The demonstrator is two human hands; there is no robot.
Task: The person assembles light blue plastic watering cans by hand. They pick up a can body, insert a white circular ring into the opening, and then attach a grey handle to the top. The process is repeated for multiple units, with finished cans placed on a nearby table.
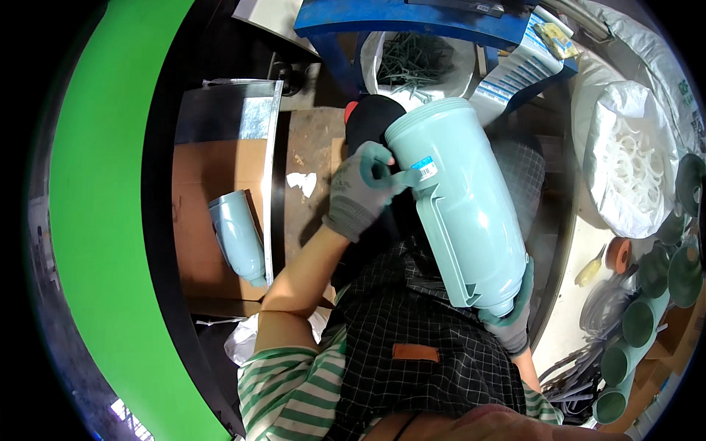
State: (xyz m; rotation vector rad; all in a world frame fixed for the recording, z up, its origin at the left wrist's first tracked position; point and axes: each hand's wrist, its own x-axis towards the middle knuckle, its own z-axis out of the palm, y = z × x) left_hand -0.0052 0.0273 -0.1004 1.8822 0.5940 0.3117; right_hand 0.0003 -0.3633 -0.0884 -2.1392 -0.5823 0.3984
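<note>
A large pale green plastic jug shell [471,198] lies slanted across my lap, its wide ringed rim away from me and its narrow neck near me. A long handle [445,253] runs along its left side. My right hand [511,320], in a grey and green glove, grips the neck end, its fingers partly hidden behind the shell. A small blue and white label [424,167] sits on the shell near the rim. My left hand [365,184], gloved alike, touches the label with one digit; its other fingers are curled but apart, with nothing seen between them.
Left of me, another pale green shell [239,235] lies in a cardboard box [198,176]. Ahead, a white tub [467,66] of green scraps stands under a blue table [412,15]. On the right are a bag of white rings [632,158], an orange tape roll [619,255] and several green cylinders [638,323].
</note>
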